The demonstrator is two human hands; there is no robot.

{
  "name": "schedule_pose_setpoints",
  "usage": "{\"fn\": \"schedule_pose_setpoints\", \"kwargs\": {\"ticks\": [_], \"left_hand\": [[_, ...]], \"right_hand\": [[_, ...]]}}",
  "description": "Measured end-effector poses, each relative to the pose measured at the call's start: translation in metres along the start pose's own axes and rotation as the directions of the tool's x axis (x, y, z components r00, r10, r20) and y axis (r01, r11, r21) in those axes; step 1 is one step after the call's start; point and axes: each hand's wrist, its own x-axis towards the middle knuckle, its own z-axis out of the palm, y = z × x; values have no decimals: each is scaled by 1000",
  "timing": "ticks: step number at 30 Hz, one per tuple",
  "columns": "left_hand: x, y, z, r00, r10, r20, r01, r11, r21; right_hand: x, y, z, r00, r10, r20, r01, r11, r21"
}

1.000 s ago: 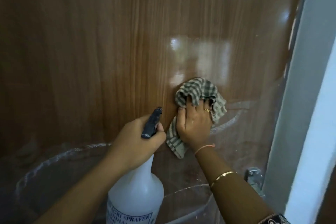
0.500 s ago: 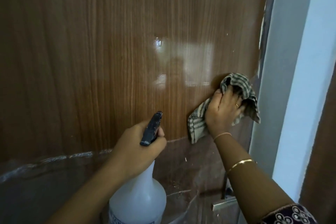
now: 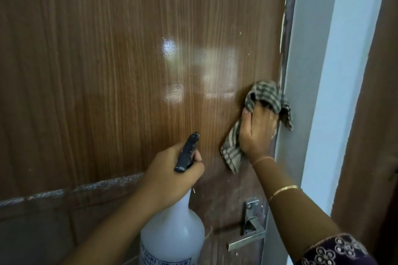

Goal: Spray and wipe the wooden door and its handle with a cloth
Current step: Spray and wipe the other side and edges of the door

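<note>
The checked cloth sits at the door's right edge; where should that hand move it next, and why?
Probably slide the cloth down the door toward the metal handle: the right hand holds it against the edge, with no panel left to its right, and the handle lies below it.

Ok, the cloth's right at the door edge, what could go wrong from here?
1. The cloth held by the right hand overhangs the door edge, so it may snag on the chipped strip beside the frame.
2. The handle sits below the wiping arm, away from the cloth, and could get skipped.
</note>
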Motion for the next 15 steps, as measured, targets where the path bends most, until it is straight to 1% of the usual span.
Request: {"fn": "schedule_pose_setpoints", "kwargs": {"ticks": [2, 3, 5, 7, 11, 12, 13, 15], "left_hand": [[1, -3, 7, 1000, 10, 24, -10, 1000, 14], [1, -4, 10, 999, 10, 34, -11, 1000, 19], [0, -4, 14, 999, 4, 52, -5, 1000, 20], [-2, -4, 14, 999, -13, 50, 12, 1000, 17], [-5, 0, 8, 999, -24, 32, 24, 1000, 2], [-7, 1, 5, 999, -22, 24, 22, 1000, -3], [-8, 2, 3, 1000, -21, 20, 21, 1000, -6], [-11, 3, -3, 1000, -11, 20, 11, 1000, -6]], "right_hand": [[-29, 17, 2, 999, -20, 36, 20, 1000, -7], [-41, 24, 3, 998, -4, 55, 5, 1000, -2], [-56, 32, 6, 996, 49, 75, -50, 999, 13], [-62, 30, 8, 993, 101, 61, -103, 994, 26], [-73, 3, 13, 966, 247, 80, -253, 965, 70], [-80, -8, 17, 968, 234, 91, -241, 968, 72], [-87, -21, 20, 979, 183, 94, -190, 980, 62], [-102, -43, 32, 995, 35, 89, -40, 998, 51]]}}
